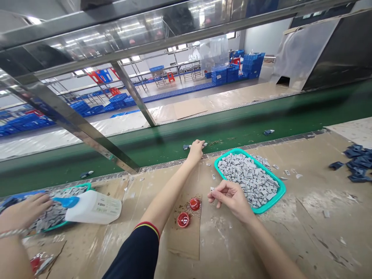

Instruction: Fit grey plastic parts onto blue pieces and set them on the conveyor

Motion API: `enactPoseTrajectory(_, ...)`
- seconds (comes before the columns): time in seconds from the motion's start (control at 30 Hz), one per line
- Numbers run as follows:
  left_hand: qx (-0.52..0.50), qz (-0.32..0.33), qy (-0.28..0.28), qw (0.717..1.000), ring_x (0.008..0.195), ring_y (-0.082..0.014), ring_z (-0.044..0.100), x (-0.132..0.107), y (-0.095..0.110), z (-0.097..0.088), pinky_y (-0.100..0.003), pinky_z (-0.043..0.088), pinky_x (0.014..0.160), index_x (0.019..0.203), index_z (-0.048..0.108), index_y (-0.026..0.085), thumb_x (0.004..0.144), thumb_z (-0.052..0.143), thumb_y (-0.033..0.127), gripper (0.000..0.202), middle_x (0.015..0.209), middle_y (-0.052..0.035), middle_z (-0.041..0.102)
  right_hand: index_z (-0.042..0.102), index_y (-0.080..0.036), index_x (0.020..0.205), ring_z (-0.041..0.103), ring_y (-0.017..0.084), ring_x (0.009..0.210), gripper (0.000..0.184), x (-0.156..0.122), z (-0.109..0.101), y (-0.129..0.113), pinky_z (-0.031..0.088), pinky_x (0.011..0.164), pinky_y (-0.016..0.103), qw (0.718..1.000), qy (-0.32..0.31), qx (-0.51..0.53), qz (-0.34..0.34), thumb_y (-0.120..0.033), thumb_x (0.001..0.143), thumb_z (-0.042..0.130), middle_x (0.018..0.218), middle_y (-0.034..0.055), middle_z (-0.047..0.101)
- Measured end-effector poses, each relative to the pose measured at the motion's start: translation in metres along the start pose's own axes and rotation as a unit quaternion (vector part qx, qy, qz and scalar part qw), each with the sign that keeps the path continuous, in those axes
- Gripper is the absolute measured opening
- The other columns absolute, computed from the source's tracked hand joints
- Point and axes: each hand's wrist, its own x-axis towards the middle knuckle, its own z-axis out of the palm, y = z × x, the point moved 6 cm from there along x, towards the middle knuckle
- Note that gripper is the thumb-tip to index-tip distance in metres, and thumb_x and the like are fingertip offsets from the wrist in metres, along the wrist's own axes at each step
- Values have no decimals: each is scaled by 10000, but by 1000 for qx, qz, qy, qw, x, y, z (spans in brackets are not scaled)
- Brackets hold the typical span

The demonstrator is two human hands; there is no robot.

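My left hand [196, 150] reaches out to the near edge of the green conveyor belt [232, 128], fingers curled on a small dark blue and grey part [186, 147] lying there. My right hand [231, 197] hovers over the cardboard-covered bench just left of a teal tray [263, 208] heaped with small grey pieces [250, 178]. Its fingertips pinch one tiny grey piece [212, 190]. Two red caps [188, 211] sit on a cardboard patch between my forearms.
Another person's hand [24, 211] rests at the left over a second tray of grey pieces [55, 213], beside a white bottle with a blue cap [93, 208]. Dark blue parts [359, 164] pile at the right; loose ones [269, 132] ride the belt. A steel frame post [87, 131] slants overhead.
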Motion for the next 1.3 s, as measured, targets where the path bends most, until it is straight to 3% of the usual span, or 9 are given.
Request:
enactPoseTrajectory(0.13,-126,-7,35,991,1051,-220,566,-43,8,-34,-376,423,925,1085,573,149,875,466,220,246,1112,-134,604,574,-164,736,672,194,765,227,-1,9,6,478,539,241,999,-25,15,46,-373,777,653,848,93,712)
enactPoseTrajectory(0.27,-260,-37,46,964,1005,-201,608,-104,18,-73,-375,460,881,1175,476,166,905,416,312,313,1048,-130,655,587,-170,734,654,166,689,249,0,1,20,460,551,230,998,22,18,65,-346,672,752,744,53,707)
enactPoseTrajectory(0.37,-436,-96,62,893,1005,-190,608,-157,24,-97,-374,451,903,1151,497,191,875,506,311,301,1069,-106,648,620,-176,768,625,145,610,303,-1,-3,32,462,566,238,995,50,3,90,-305,578,817,655,13,684)
enactPoseTrajectory(0.47,-532,-169,136,818,916,-164,635,-209,21,-110,-334,475,868,1092,547,205,817,609,265,288,989,-52,655,671,-154,747,617,152,624,271,-2,-2,43,478,618,266,991,51,-49,113,-356,611,790,681,48,699)
enactPoseTrajectory(0.57,-530,-228,234,782,805,-127,652,-256,10,-113,-262,502,787,1067,566,200,774,663,252,313,885,-18,669,707,-142,783,628,172,677,313,-3,3,52,489,676,294,987,48,-89,124,-414,637,759,744,83,716)
enactPoseTrajectory(0.67,-514,-267,288,762,803,-132,666,-290,1,-107,-239,508,761,1072,560,192,742,696,264,364,886,-25,689,707,-133,794,628,183,673,354,-3,8,62,492,653,300,983,49,-114,131,-449,640,746,750,101,715)
enactPoseTrajectory(0.83,-517,-284,290,754,890,-183,676,-310,2,-100,-304,510,831,1068,536,201,696,736,227,423,959,-51,701,697,-135,773,600,175,613,352,-2,13,69,469,597,287,978,37,-164,120,-464,653,730,702,95,702)
enactPoseTrajectory(1.17,-518,-279,290,755,964,-197,657,-301,9,-92,-326,482,908,1068,543,202,705,724,249,409,994,-53,695,699,-146,763,601,175,621,350,-2,11,71,454,582,277,976,29,-179,119,-473,645,734,712,88,705)
enactPoseTrajectory(1.3,-503,-273,279,771,969,-207,655,-296,15,-81,-342,481,908,1058,548,189,683,737,218,421,1026,-78,694,686,-148,780,569,147,602,330,-5,15,64,437,582,260,981,14,-137,140,-451,659,736,708,71,696)
